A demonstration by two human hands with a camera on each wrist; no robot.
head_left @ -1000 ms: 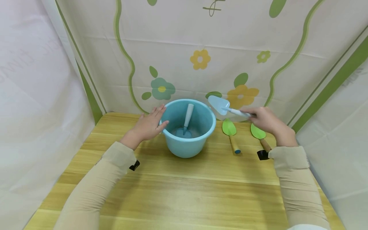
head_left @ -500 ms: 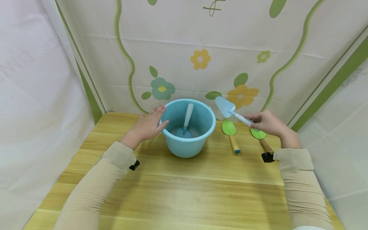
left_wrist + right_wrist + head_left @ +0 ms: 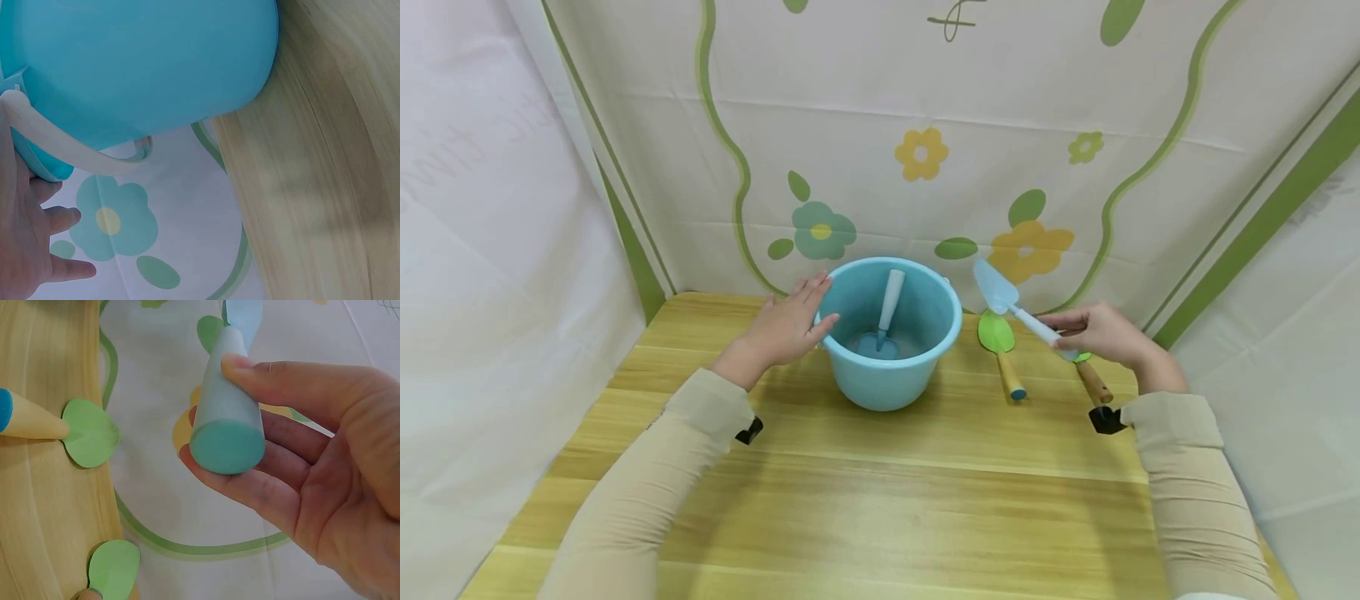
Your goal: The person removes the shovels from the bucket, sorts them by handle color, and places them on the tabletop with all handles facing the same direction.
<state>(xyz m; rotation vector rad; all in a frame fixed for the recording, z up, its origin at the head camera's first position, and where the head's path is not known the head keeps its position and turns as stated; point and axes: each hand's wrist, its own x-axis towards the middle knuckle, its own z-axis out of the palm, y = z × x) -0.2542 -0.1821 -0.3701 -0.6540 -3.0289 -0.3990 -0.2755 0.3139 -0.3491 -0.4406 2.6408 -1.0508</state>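
Note:
A light-blue bucket [image 3: 883, 387] stands upright near the table's back edge. Against its left rim rests my left hand [image 3: 784, 327], fingers extended. In the left wrist view the bucket's pale carrying handle [image 3: 69, 147] hangs down its side beside the fingers. Inside the bucket leans a blue trowel [image 3: 891, 302] with a whitish handle, blade on the bottom. My right hand [image 3: 1105, 335] pinches a second light-blue trowel [image 3: 1033, 325] by its handle, above the table right of the bucket. Its blade points up and left; the teal handle end [image 3: 228, 447] faces the right wrist camera.
A green trowel [image 3: 997, 333] with a yellowish handle lies on the table [image 3: 880, 508] right of the bucket. Another green trowel with a brown wooden handle [image 3: 1096, 382] lies under my right hand, its blade mostly covered. A flower-patterned cloth [image 3: 850, 158] hangs behind the table.
My right hand has moved slightly right and down with the light-blue trowel, whose blade now tilts more steeply upward. The left hand and bucket have stayed in place.

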